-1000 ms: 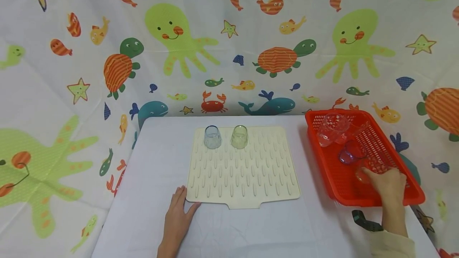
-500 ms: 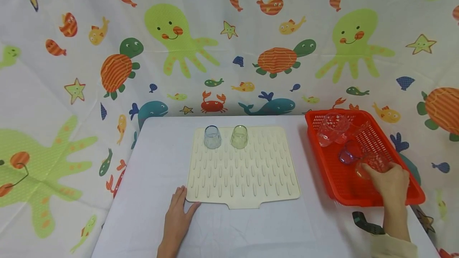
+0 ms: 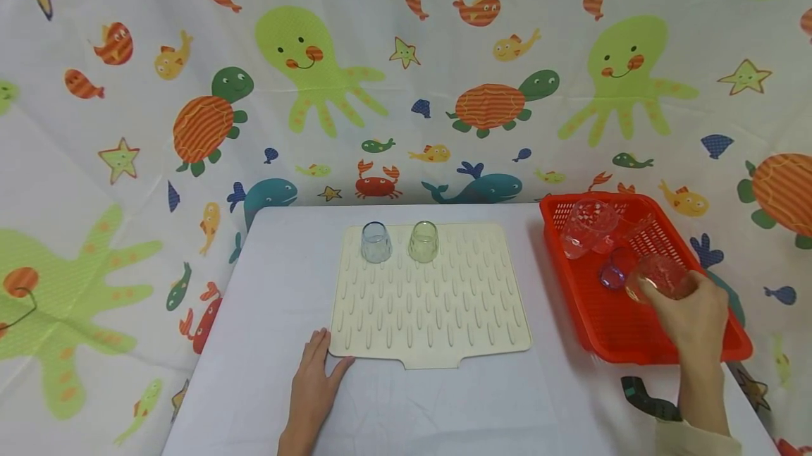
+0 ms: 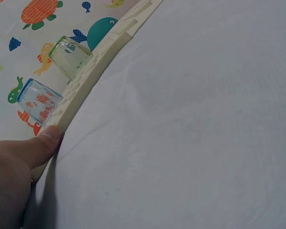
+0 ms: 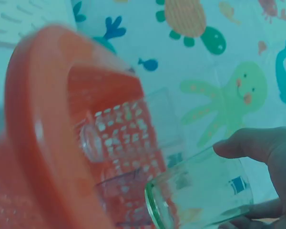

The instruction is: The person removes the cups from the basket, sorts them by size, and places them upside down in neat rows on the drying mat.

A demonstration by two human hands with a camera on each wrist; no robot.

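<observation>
My right hand (image 3: 694, 311) pinches a clear drinking glass (image 3: 662, 274) between thumb and fingers, over the near part of the red plastic basket (image 3: 577, 318). In the right wrist view this glass (image 5: 202, 188) lies tilted, its green rim pointing away from the palm. My left hand (image 3: 314, 382) rests at the near left corner of a cream drainer mat (image 3: 438, 308), fingers along the left side and thumb at the front edge. Two glasses stand upside down at the mat's back, a blue one (image 3: 377, 244) and a green one (image 3: 423, 243).
A purple-tinted glass (image 3: 612, 275) lies in the basket, left of the held one. Several clear glasses (image 3: 586, 227) are heaped at the basket's far end. Behind the white table (image 3: 273, 266) hangs a curtain (image 3: 393, 12) printed with sea animals.
My right hand has moved slightly up and to the right in the head view, with the glass tilting and rising along with it. The left hand has stayed at the mat.
</observation>
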